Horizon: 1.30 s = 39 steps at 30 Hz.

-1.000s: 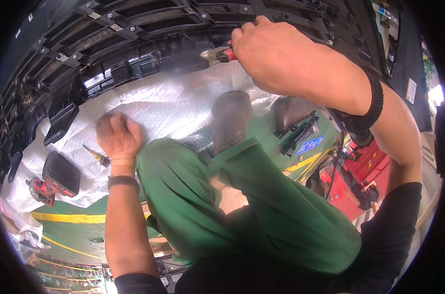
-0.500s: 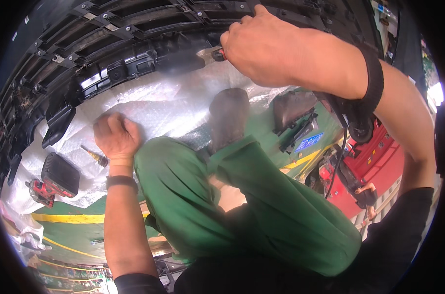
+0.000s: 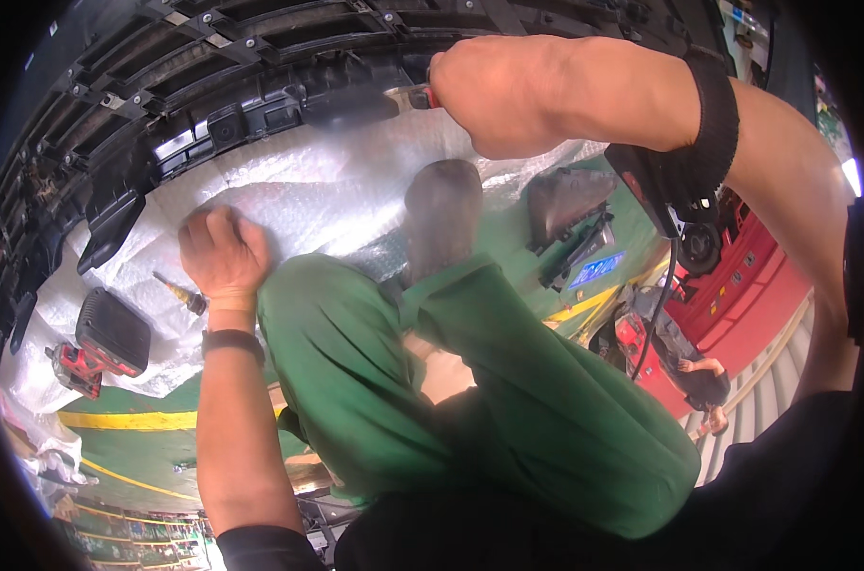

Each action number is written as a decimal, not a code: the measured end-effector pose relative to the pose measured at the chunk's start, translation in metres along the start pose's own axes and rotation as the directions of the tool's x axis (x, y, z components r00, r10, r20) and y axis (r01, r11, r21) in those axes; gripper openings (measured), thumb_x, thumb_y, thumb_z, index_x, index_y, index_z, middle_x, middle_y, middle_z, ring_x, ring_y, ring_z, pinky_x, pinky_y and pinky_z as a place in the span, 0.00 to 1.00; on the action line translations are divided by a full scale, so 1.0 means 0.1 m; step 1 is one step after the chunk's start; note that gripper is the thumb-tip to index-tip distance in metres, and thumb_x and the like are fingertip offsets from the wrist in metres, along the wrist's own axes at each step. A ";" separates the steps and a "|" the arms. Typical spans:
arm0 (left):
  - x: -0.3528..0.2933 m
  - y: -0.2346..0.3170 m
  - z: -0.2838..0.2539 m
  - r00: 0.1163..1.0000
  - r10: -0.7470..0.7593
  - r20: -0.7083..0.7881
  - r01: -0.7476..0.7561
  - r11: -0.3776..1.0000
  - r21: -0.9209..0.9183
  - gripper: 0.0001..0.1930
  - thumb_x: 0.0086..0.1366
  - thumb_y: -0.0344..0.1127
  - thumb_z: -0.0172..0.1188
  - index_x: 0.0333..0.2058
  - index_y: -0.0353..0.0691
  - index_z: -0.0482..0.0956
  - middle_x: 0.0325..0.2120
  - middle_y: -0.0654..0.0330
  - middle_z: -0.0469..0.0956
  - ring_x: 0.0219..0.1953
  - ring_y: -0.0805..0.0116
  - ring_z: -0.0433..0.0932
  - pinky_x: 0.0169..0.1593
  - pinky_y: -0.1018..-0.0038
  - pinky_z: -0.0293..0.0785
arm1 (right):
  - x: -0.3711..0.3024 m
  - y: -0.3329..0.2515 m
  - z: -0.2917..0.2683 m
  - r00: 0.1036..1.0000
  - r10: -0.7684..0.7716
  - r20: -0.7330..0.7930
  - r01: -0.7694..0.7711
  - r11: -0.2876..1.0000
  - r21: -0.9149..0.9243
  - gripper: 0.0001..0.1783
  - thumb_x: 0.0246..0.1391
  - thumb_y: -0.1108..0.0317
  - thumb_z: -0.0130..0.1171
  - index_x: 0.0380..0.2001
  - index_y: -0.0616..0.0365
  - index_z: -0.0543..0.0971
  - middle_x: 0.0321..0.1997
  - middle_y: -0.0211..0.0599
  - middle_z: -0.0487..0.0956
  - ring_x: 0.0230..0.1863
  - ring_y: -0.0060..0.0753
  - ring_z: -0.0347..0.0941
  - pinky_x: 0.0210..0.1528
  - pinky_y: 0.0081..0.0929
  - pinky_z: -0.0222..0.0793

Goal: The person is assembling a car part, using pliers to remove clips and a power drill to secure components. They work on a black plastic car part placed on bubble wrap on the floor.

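Observation:
My right hand (image 3: 508,95), knuckles up, is closed round a red-and-black handled tool (image 3: 422,97). Its pale tip points left, close to a dark oval part (image 3: 351,109) at the lower edge of a large black plastic ribbed car part (image 3: 289,40). The fingers' far side and most of the handle are hidden. Beside my left knee, my left hand (image 3: 225,249) rests as a loose fist on a translucent plastic sheet (image 3: 308,186); nothing shows in it. A short tool with a metal shaft and a yellowish collar (image 3: 181,294) lies just left of it.
A red-and-black cordless power tool (image 3: 108,338) lies at the left. Right of my shoe (image 3: 443,214) are dark plastic pieces (image 3: 570,214) and a blue plate (image 3: 598,270). A black cable (image 3: 658,300) hangs near my right forearm. Another person (image 3: 694,371) is farther off right.
My right hand has rolled over and come slightly down, still gripping the tool; the raised knuckle no longer stands out. My left fist stays on the sheet. The view has shifted slightly.

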<state>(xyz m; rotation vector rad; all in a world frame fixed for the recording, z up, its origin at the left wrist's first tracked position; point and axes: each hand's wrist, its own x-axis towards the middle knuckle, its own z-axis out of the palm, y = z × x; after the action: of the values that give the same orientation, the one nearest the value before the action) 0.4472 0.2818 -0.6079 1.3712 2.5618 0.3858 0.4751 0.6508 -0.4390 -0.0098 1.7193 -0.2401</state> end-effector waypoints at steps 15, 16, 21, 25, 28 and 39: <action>0.15 0.12 -0.12 0.997 -0.044 -0.067 0.039 0.996 -0.078 0.10 0.58 0.37 0.59 0.38 0.44 0.72 0.34 0.53 0.72 0.36 0.47 0.73 0.40 0.55 0.73 | -0.14 -0.10 -0.10 0.997 0.028 0.078 -0.042 0.982 0.185 0.16 0.53 0.69 0.53 0.38 0.65 0.85 0.44 0.53 0.84 0.49 0.57 0.81 0.51 0.45 0.76; 0.15 0.13 -0.13 0.997 -0.054 -0.055 0.050 0.996 -0.075 0.10 0.59 0.37 0.58 0.38 0.43 0.72 0.34 0.53 0.73 0.37 0.46 0.73 0.41 0.55 0.72 | -0.13 -0.09 -0.10 0.997 0.028 0.078 -0.041 0.984 0.175 0.16 0.53 0.69 0.53 0.38 0.65 0.85 0.44 0.54 0.84 0.48 0.57 0.81 0.51 0.45 0.76; 0.17 0.12 -0.12 0.995 -0.030 -0.099 0.024 0.998 -0.065 0.11 0.56 0.37 0.60 0.38 0.45 0.73 0.32 0.54 0.72 0.35 0.48 0.73 0.38 0.56 0.73 | -0.09 -0.06 -0.06 0.997 0.026 0.070 -0.039 0.981 0.188 0.17 0.52 0.68 0.50 0.37 0.66 0.85 0.43 0.56 0.84 0.47 0.58 0.81 0.50 0.45 0.76; 0.17 0.11 -0.12 0.994 -0.026 -0.106 0.019 0.998 -0.063 0.11 0.56 0.36 0.60 0.38 0.45 0.73 0.32 0.54 0.72 0.35 0.48 0.73 0.38 0.56 0.73 | -0.06 -0.05 -0.09 0.995 0.059 0.086 -0.078 0.970 0.231 0.16 0.51 0.71 0.51 0.36 0.71 0.82 0.42 0.62 0.83 0.48 0.61 0.80 0.49 0.47 0.75; 0.18 0.12 -0.12 0.993 -0.032 -0.116 0.023 0.997 -0.074 0.11 0.56 0.36 0.60 0.38 0.45 0.73 0.33 0.54 0.73 0.35 0.48 0.73 0.38 0.56 0.73 | -0.01 -0.01 -0.09 0.987 0.107 0.123 -0.135 0.958 0.253 0.15 0.52 0.72 0.51 0.36 0.73 0.81 0.41 0.65 0.82 0.48 0.63 0.80 0.49 0.48 0.75; 0.13 0.14 -0.13 0.993 -0.098 -0.062 0.091 0.990 -0.109 0.11 0.57 0.37 0.61 0.37 0.44 0.73 0.34 0.54 0.73 0.37 0.48 0.74 0.39 0.56 0.74 | 0.05 0.42 0.12 0.870 -0.351 0.346 -0.272 0.243 0.931 0.16 0.44 0.80 0.52 0.40 0.70 0.77 0.35 0.45 0.80 0.30 0.40 0.82 0.32 0.39 0.83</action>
<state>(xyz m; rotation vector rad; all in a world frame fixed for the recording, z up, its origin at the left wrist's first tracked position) 0.4471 0.2981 -0.5914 1.2150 2.6067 0.5518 0.4918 0.6889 -0.4530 0.7820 0.7548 -1.2590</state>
